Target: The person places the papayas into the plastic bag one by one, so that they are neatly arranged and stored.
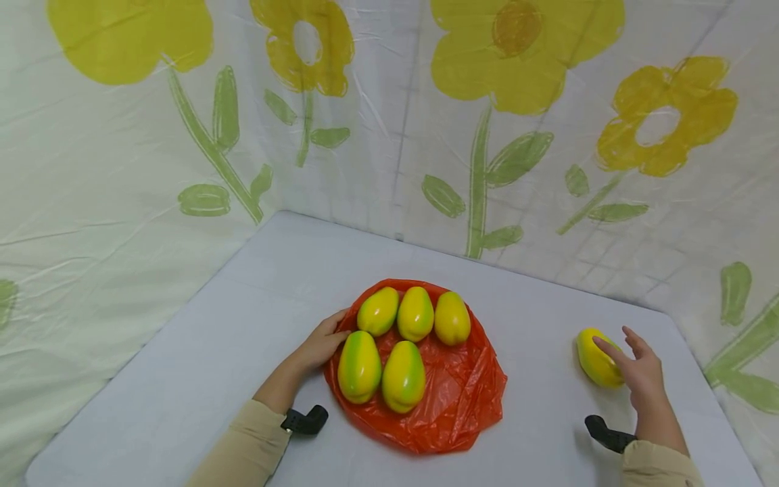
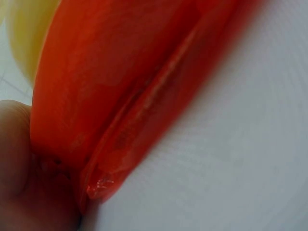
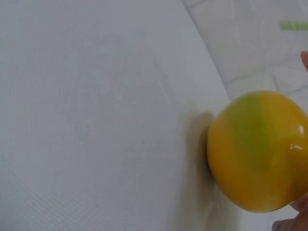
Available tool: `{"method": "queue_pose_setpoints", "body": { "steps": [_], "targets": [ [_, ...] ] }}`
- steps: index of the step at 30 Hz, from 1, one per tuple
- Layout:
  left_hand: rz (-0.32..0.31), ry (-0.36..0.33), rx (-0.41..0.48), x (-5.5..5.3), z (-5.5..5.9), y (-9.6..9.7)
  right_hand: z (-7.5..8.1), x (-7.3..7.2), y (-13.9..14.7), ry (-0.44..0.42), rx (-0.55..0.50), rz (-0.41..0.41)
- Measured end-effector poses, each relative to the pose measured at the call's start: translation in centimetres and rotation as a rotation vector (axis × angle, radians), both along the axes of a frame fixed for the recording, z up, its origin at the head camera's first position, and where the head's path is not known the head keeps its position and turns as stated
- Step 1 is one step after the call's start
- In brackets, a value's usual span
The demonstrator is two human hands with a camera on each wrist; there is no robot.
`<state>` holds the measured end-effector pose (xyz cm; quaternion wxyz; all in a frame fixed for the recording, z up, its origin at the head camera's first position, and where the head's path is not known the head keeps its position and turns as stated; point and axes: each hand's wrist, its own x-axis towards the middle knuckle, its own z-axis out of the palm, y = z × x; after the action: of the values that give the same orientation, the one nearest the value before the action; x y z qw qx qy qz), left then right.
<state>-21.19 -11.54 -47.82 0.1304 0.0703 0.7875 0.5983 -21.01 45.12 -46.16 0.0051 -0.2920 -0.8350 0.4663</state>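
At the middle of the table, in the head view, a red plastic bag (image 1: 450, 406) lies spread out with several yellow-and-green papayas (image 1: 360, 367) on it. My left hand (image 1: 319, 343) holds the bag's left edge. In the left wrist view the thumb (image 2: 13, 149) lies against folded red plastic (image 2: 110, 91); the other fingers are mostly hidden. Farther right, a single papaya (image 1: 593, 358) rests on the table. My right hand (image 1: 642, 368) is beside it, fingers spread, the thumb reaching over its top. The right wrist view shows that papaya (image 3: 260, 151) with fingertips at the frame's right edge.
A white table (image 1: 243, 291) carries everything. Behind it and to the left hangs a pale curtain (image 1: 377, 135) printed with yellow flowers. Black wrist-worn devices (image 1: 306, 421) stick out from both wrists. Table surface lies between the bag and the single papaya.
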Motion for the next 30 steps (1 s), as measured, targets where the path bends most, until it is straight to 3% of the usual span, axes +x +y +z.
{"method": "queue_pose_setpoints", "body": {
  "steps": [10,30],
  "targets": [
    [-0.001,0.007,0.0,0.0,0.0,0.1,2.7,2.3,-3.8,-0.024,-0.018,0.018],
    [0.0,-0.004,0.014,0.3,0.2,0.0,2.3,1.9,-4.3,-0.072,0.01,0.038]
  ]
}}
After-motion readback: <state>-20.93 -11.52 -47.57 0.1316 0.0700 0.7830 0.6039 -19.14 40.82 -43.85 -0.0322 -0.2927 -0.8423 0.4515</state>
